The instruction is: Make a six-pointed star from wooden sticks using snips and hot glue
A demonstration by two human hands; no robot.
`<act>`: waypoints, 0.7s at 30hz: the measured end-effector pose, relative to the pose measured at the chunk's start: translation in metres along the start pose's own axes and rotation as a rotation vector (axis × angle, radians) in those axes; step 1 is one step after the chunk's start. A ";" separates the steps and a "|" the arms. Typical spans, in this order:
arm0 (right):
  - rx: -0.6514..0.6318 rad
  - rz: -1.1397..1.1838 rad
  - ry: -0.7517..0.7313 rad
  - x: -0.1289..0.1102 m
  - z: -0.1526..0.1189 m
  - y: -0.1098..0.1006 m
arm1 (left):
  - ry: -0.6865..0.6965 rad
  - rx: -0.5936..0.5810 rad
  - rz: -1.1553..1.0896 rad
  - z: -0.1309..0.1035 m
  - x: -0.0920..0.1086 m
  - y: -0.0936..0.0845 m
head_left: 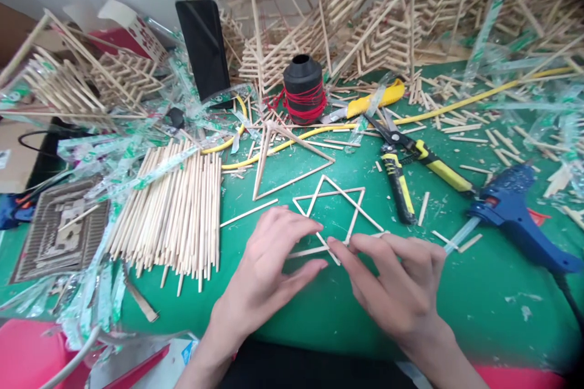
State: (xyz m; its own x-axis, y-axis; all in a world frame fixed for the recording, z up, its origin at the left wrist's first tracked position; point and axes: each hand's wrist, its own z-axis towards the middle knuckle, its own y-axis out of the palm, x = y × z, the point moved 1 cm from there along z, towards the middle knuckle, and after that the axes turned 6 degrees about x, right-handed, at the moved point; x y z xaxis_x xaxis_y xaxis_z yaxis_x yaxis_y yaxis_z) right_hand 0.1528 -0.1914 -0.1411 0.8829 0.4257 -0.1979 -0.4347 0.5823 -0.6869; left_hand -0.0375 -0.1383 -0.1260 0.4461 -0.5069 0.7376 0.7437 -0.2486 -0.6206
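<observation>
A six-pointed star of thin wooden sticks point(329, 194), made of two overlapping triangles, lies on the green table in front of me. My left hand point(274, 261) is at its lower left, index finger and thumb spread apart, with the index fingertip at one stick. At the star's lower right, my right hand point(396, 282) has curled fingers; thumb and index finger pinch the sticks near the bottom corner. Part of that corner is hidden by my fingers. Just beyond the star stands a stick frame point(294, 179) with triangular sides. One loose stick point(249, 213) lies left of the star.
A pile of sticks point(177, 213) lies left. To the right are yellow-black pliers point(398, 185) and a blue glue gun point(515, 213). Behind are a red-threaded black spool point(305, 91), a yellow cutter point(376, 99), a yellow cable point(438, 111), a phone point(203, 48) and stacked stick structures point(383, 36).
</observation>
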 end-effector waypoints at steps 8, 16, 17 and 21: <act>-0.012 -0.026 0.043 0.007 0.003 -0.002 | 0.032 0.044 0.105 0.001 -0.003 -0.002; -0.029 0.005 0.059 0.005 0.002 -0.001 | 0.047 0.113 0.087 0.000 -0.008 0.005; -0.038 0.015 0.064 0.005 0.002 -0.001 | 0.046 0.114 0.076 -0.001 -0.009 0.006; -0.071 0.054 0.072 0.004 0.001 0.000 | 0.036 0.104 0.038 -0.003 -0.014 0.009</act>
State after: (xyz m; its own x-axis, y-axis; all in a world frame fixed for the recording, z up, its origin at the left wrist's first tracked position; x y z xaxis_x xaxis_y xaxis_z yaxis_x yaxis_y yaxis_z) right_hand 0.1558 -0.1887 -0.1414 0.8703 0.4028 -0.2836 -0.4704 0.5086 -0.7211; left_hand -0.0383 -0.1356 -0.1431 0.4578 -0.5441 0.7032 0.7752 -0.1431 -0.6153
